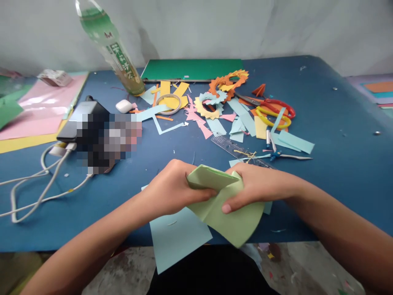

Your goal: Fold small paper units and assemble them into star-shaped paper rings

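A light green sheet of paper (242, 217), partly folded, is held between both hands above the front edge of the table. My left hand (175, 184) grips its folded upper part, thumb lying along the front. With the thumb pressed on the sheet's face, my right hand (254, 182) pinches the right side; its other fingers are hidden behind the paper. A light blue square of paper (178, 233) lies below the hands, overhanging the table edge.
Scissors (273, 110), a clear ruler (229, 147), a tape roll (168, 104) and folded paper rings (230, 84) lie among coloured scraps beyond my hands. A tall bottle (119, 57) stands back left. White cables (43, 192) and a dark power bank (82, 123) are at left.
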